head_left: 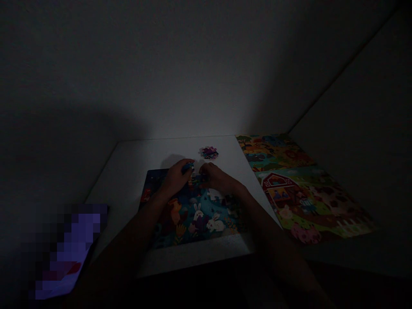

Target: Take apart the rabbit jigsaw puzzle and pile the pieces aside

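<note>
Fingers [186, 161] of the left hand [174, 177] are clamped on what appears to be a blue puzzle piece [189, 166]; those of the right hand [218, 178] are bent, contents undetermined. Both stand over the far edge of the animal puzzle [189, 208], whose long axis runs left to right on the counter [125, 165]. A pile of loose pieces [209, 152] lies just beyond, nearer the right hand. No container is identified.

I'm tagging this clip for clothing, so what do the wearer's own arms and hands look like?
The left hand and right hand look ungloved. The left forearm and right forearm look bare, with no sleeve, watch or cable discernible; it's too dark to rule out rings.
</note>
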`<state>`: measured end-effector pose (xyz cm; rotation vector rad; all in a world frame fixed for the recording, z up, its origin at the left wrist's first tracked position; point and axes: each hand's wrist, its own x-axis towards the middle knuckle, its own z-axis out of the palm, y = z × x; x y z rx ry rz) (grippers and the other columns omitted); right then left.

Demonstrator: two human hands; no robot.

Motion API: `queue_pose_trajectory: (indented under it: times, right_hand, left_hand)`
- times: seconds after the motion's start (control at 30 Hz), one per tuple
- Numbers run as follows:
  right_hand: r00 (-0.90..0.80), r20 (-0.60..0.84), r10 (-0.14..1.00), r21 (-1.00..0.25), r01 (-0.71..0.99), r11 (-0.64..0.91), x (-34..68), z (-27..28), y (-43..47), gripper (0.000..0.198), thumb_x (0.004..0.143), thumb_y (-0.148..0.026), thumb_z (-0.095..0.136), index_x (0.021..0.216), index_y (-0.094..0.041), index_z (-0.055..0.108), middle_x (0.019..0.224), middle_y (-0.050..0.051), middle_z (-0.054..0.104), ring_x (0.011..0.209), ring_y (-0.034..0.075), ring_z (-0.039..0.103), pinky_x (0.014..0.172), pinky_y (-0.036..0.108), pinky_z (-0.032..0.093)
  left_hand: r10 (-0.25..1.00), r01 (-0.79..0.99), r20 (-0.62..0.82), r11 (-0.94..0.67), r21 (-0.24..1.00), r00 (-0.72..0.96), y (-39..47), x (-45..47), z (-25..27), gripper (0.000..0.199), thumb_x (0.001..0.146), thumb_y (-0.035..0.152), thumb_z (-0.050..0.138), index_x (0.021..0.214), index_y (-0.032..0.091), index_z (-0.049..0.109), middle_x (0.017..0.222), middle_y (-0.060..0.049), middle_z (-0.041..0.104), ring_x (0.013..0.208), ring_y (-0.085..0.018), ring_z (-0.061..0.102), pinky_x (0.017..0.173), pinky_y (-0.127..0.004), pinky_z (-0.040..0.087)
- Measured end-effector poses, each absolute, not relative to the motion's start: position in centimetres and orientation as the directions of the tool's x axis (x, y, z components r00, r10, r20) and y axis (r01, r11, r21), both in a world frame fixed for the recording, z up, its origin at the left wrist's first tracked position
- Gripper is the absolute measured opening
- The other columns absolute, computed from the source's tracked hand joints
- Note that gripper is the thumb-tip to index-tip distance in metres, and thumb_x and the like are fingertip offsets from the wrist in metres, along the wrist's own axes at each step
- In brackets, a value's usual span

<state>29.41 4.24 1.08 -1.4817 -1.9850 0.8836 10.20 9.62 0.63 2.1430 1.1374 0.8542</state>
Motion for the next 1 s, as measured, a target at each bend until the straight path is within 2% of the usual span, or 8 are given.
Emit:
queue_pose_trajectory:
  times: [0.17, 0.27, 0.37, 0.53, 0.63, 0.73, 0.8, 1.0]
  right_hand:
    - [-0.296, -0.011, 0.955, -0.938, 0.334, 0.093, 29.9, 1.0, 4.5, 0.025, 0.071, -0.021, 0.07, 0.093, -0.019, 0.057, 0.079, -0.003, 0.058, 0.072, 0.014, 0.054, 0.066, 0.025, 0.043]
    - [-0.329, -0.004, 0.944, -0.984, 0.167, 0.054, 30.2, 1.3, 4.7, 0.024, 0.067, -0.022, 0.072, 0.087, -0.018, 0.058, 0.077, -0.004, 0.059, 0.071, 0.013, 0.055, 0.068, 0.026, 0.045]
    - [-0.369, -0.019, 0.929, -0.998, 0.063, 0.004, 30.5, 1.6, 4.9, 0.025, 0.064, -0.022, 0.074, 0.084, -0.018, 0.06, 0.078, -0.003, 0.06, 0.074, 0.013, 0.057, 0.073, 0.028, 0.046]
    - [-0.372, -0.04, 0.927, -0.999, 0.05, -0.023, 30.9, 1.3, 5.2, 0.023, 0.064, -0.022, 0.077, 0.083, -0.018, 0.063, 0.08, -0.002, 0.063, 0.078, 0.014, 0.058, 0.079, 0.031, 0.046]
    - [-0.355, -0.042, 0.934, -0.998, 0.06, -0.022, 30.7, 1.2, 5.2, 0.023, 0.064, -0.022, 0.077, 0.083, -0.019, 0.063, 0.079, -0.002, 0.063, 0.076, 0.015, 0.058, 0.076, 0.031, 0.047]
    - [-0.369, -0.03, 0.929, -0.998, 0.062, -0.008, 30.5, 1.6, 5.0, 0.021, 0.067, -0.023, 0.076, 0.083, -0.019, 0.064, 0.079, -0.002, 0.063, 0.076, 0.014, 0.057, 0.077, 0.031, 0.046]
    - [-0.368, -0.026, 0.929, -0.999, 0.047, -0.01, 30.4, 2.0, 4.8, 0.02, 0.067, -0.024, 0.076, 0.082, -0.019, 0.065, 0.079, -0.002, 0.063, 0.076, 0.014, 0.057, 0.078, 0.031, 0.046]
    - [-0.259, 0.001, 0.966, -1.0, -0.01, -0.002, 30.5, 1.6, 5.2, 0.024, 0.064, -0.027, 0.078, 0.083, -0.019, 0.067, 0.081, -0.001, 0.064, 0.074, 0.014, 0.057, 0.07, 0.028, 0.045]
  left_hand:
    - [0.885, 0.427, 0.263, -0.423, 0.799, 0.384, 9.1, 9.5, 2.3, 0.033, 0.084, 0.027, 0.053, 0.115, 0.022, 0.063, 0.1, -0.001, 0.07, 0.085, -0.017, 0.065, 0.076, -0.028, 0.052]
    - [0.876, 0.45, 0.187, -0.399, 0.799, 0.445, 8.9, 9.1, 2.8, 0.027, 0.083, 0.028, 0.05, 0.103, 0.021, 0.067, 0.088, 0.0, 0.069, 0.079, -0.017, 0.064, 0.069, -0.027, 0.05]
    - [0.849, 0.499, 0.114, -0.406, 0.766, 0.515, 9.1, 8.9, 2.5, 0.024, 0.081, 0.028, 0.049, 0.094, 0.021, 0.067, 0.084, 0.0, 0.07, 0.082, -0.019, 0.064, 0.072, -0.028, 0.05]
    - [0.743, 0.501, 0.003, -0.453, 0.737, 0.669, 9.1, 8.5, 2.3, 0.021, 0.082, 0.031, 0.05, 0.093, 0.022, 0.065, 0.094, -0.002, 0.07, 0.089, -0.019, 0.064, 0.083, -0.032, 0.049]
    - [0.665, 0.546, -0.023, -0.593, 0.592, 0.747, 8.4, 8.6, 3.0, 0.027, 0.083, 0.043, 0.056, 0.098, 0.023, 0.064, 0.102, -0.005, 0.067, 0.098, -0.023, 0.062, 0.089, -0.035, 0.047]
    - [0.681, 0.657, -0.046, -0.685, 0.315, 0.731, 7.4, 9.3, 3.3, 0.051, 0.078, 0.06, 0.062, 0.107, 0.019, 0.061, 0.111, -0.011, 0.062, 0.109, -0.031, 0.056, 0.094, -0.044, 0.042]
    - [0.697, 0.692, -0.055, -0.694, 0.197, 0.715, 6.9, 9.7, 3.2, 0.064, 0.074, 0.066, 0.064, 0.115, 0.017, 0.057, 0.116, -0.014, 0.06, 0.113, -0.035, 0.052, 0.095, -0.047, 0.039]
    - [0.694, 0.695, -0.071, -0.702, 0.159, 0.717, 6.8, 10.0, 2.5, 0.071, 0.075, 0.07, 0.062, 0.119, 0.016, 0.054, 0.118, -0.016, 0.057, 0.112, -0.035, 0.051, 0.094, -0.046, 0.038]
